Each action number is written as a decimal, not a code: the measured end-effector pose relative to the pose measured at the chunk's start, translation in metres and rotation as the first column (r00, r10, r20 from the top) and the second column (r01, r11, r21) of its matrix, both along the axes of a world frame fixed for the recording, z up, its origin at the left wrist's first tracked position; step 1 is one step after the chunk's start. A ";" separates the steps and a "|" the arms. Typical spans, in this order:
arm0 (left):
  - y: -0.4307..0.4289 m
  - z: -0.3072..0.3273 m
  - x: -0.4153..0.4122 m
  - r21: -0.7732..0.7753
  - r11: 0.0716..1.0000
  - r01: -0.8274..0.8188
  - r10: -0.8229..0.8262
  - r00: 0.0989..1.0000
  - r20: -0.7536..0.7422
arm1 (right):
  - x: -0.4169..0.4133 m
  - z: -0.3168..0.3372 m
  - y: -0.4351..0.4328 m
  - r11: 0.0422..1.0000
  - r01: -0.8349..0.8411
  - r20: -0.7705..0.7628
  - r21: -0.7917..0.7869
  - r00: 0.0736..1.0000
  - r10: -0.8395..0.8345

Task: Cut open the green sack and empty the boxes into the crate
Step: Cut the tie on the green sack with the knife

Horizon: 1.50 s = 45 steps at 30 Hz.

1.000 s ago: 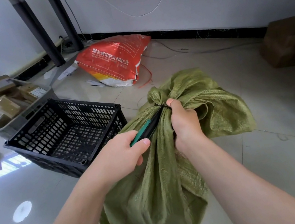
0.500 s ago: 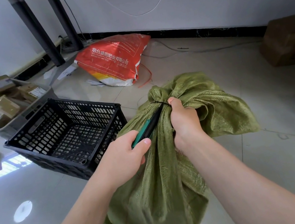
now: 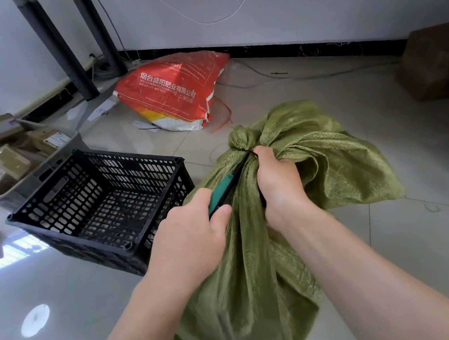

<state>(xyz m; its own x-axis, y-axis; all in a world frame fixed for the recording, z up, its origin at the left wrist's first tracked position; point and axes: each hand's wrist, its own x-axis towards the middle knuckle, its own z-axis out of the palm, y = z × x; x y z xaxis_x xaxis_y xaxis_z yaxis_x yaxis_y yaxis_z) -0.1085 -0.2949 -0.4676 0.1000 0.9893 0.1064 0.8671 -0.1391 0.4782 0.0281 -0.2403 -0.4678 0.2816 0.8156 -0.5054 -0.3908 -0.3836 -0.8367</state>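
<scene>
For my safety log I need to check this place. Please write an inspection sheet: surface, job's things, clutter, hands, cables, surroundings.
Surface: glossy tiled floor, reflecting light.
Job's things: green sack, neck tied shut; black crate beside it, no boxes seen inside; green cutter at the neck.
Clutter: grey bin of cardboard boxes, red sack, brown box.
Hands: left hand grips the cutter; right hand grips the sack's neck.
Cables: white cable on the wall; wires on the floor by the skirting.
Surroundings: white wall, two dark poles.
</scene>
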 end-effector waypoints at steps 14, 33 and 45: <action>0.003 0.008 0.005 -0.092 0.993 0.068 -0.051 0.984 0.171 | 0.006 -0.004 -0.003 0.999 -0.031 0.023 -0.033 0.999 0.032; -0.001 0.004 0.021 -0.461 0.866 0.192 0.139 0.794 0.592 | 0.006 -0.005 -0.002 0.988 -0.092 -0.130 0.123 0.986 0.108; 0.001 0.017 0.028 -0.386 0.917 0.100 0.094 0.886 0.453 | 0.016 -0.005 -0.005 0.990 -0.123 0.157 0.072 0.981 0.110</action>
<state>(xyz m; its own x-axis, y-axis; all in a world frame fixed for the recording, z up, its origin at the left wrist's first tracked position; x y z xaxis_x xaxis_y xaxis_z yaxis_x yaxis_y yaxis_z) -0.0810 -0.2943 -0.4511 0.1395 0.9579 -0.2510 0.5385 0.1393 0.8310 0.0445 -0.2456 -0.4728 0.2508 0.8836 -0.3953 -0.2130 -0.3480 -0.9130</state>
